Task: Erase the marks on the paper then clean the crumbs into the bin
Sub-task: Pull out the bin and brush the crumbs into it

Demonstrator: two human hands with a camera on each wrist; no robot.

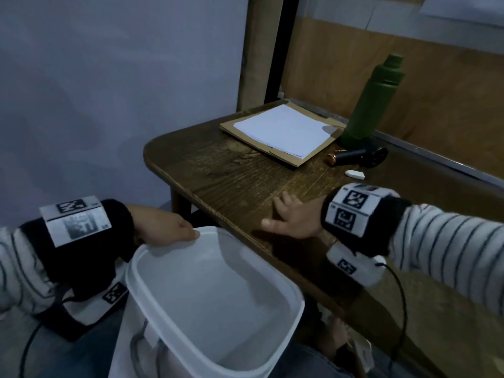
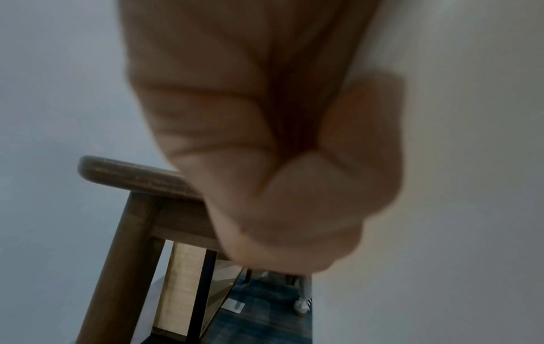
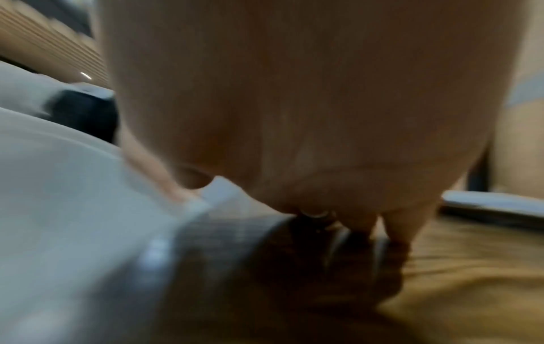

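White plastic bin [image 1: 218, 290]: 1, held just below the table edge; our left hand [image 1: 166, 227] grips its far rim, thumb over the lip. Also 1 paper stack [image 1: 283, 129] on 1 cardboard sheet [image 1: 313, 156], 1 eraser [image 1: 354, 174], 1 green bottle [image 1: 373, 96], 1 black tool [image 1: 360, 156]. Dark wood table [image 1: 231, 175], rounded corner, pale wall at left, wood panel behind. Our right hand [image 1: 294, 219] lies flat near table edge, fingers spread, beside bin; paper well apart, at the back.
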